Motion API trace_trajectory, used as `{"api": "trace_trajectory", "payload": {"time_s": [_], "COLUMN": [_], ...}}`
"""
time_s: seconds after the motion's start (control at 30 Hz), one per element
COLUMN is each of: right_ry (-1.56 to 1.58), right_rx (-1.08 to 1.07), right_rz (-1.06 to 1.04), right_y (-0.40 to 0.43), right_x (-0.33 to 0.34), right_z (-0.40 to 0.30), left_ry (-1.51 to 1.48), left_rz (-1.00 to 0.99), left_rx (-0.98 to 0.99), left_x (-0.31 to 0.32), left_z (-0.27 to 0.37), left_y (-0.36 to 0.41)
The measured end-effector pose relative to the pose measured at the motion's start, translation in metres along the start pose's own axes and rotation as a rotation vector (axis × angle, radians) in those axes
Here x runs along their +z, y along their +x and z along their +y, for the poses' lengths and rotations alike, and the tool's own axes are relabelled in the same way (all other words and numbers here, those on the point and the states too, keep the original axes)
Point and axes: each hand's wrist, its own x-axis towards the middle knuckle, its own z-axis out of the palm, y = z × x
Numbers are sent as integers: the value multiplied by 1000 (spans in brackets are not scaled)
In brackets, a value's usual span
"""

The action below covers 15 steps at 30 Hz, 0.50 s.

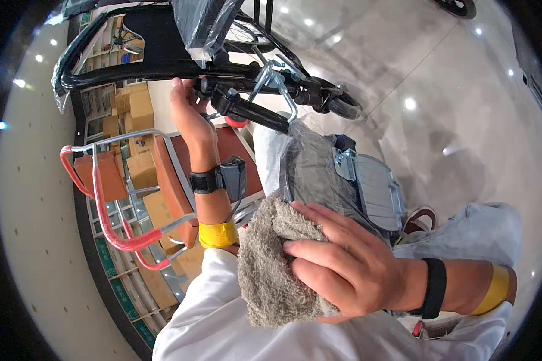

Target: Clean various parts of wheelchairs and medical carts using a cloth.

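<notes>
A wheelchair with a black tubular frame (131,71) is tilted in front of me, parts of it wrapped in clear plastic. My left hand (190,101) is at its frame, the fingertips partly hidden behind the tube and a joint. A bent metal brake lever (278,83) sits to the right of that hand. In my right hand (348,261) is a bunched grey-brown terry cloth (271,270), held close to my body. Just beyond the cloth lies a plastic-wrapped grey part (320,180), with a grey plastic footplate (379,192) beside it.
At left stands a metal-framed chair with red-covered arms (131,241) and brown padding. Cardboard boxes (141,108) and shelving are behind it. A small caster wheel (344,106) is near the shiny tiled floor (415,149). Another wheel (456,6) shows at the top right.
</notes>
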Motion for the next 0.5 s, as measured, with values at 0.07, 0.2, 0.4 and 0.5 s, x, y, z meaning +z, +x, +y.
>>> {"api": "trace_trajectory", "payload": {"time_s": [0.07,0.2,0.4,0.5], "right_ry": [28,43,46,32], "right_rx": [37,50,64,39], "right_rz": [4,12,-7,24], "right_y": [1,0,-3,-3], "right_x": [-1,-1,-1,1], "right_z": [-2,-3,-3,-4], "left_ry": [8,-67,-59,-58], "left_rz": [24,12,26,111], "left_rx": [-11,-58,-22,-40], "left_x": [2,6,9,5], "left_z": [1,6,5,1], "left_y": [0,-10,-14,-1]}}
